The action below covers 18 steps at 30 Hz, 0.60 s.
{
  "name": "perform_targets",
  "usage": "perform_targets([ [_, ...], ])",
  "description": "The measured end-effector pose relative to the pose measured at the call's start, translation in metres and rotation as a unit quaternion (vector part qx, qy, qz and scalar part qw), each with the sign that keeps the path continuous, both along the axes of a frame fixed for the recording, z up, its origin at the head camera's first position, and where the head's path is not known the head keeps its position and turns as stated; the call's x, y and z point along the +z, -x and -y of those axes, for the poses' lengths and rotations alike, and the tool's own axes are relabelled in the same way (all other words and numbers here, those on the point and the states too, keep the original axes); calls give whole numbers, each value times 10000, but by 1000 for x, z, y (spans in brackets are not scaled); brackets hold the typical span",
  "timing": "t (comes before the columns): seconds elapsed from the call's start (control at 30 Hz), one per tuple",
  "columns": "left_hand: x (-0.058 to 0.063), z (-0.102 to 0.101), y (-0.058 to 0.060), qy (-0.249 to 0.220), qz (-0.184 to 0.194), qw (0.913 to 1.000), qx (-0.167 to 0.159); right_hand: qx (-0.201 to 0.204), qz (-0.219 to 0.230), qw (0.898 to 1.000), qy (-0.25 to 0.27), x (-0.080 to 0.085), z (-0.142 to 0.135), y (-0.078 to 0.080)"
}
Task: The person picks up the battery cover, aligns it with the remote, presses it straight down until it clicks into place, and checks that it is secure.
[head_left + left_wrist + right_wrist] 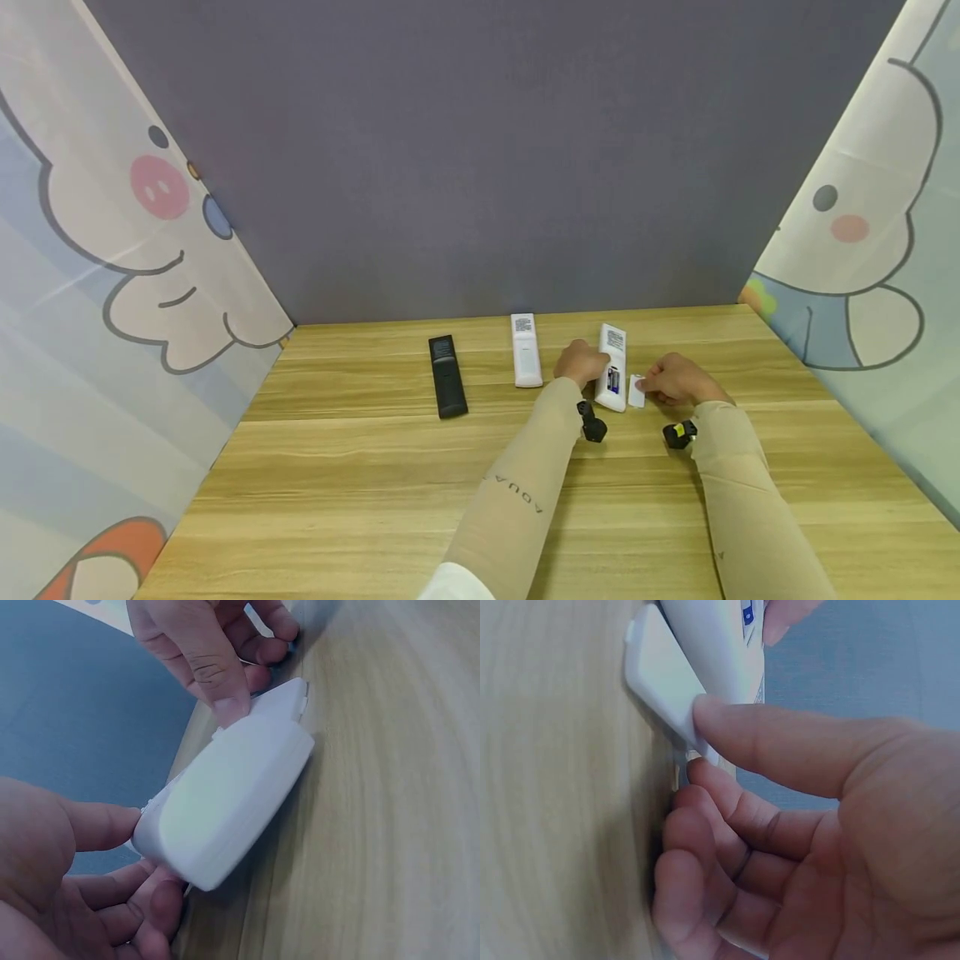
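A white remote control (614, 340) lies back side up, its battery compartment uncovered and batteries (613, 380) showing inside. My left hand (581, 362) grips it from the left; in the left wrist view the thumb and fingers of that hand (67, 870) hold the sides of the remote (225, 795). Just right of it, my right hand (677, 379) pinches a small white battery cover (636, 396) low over the table. The right wrist view shows the thumb on top of the cover (664, 675) and the fingertips under its near edge.
On the wooden table (360, 467), a second white remote (527, 354) and a black remote (448, 379) lie left of my hands. A dark grey panel (480, 167) stands along the back edge, with printed cartoon curtains (67, 317) at the sides.
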<state>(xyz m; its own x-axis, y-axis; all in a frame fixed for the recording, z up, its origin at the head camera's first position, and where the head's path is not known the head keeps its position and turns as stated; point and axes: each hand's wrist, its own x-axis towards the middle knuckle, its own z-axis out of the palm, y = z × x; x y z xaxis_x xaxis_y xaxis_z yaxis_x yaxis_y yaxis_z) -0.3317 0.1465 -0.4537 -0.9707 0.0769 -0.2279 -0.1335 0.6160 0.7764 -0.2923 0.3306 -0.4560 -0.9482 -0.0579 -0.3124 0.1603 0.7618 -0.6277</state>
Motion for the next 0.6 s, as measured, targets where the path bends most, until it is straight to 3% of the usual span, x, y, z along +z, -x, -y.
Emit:
perform_targets([
  [0.6,-17,6,0,-212,-531,9984,-51,-223,181,9984,490,2,-1,-1],
])
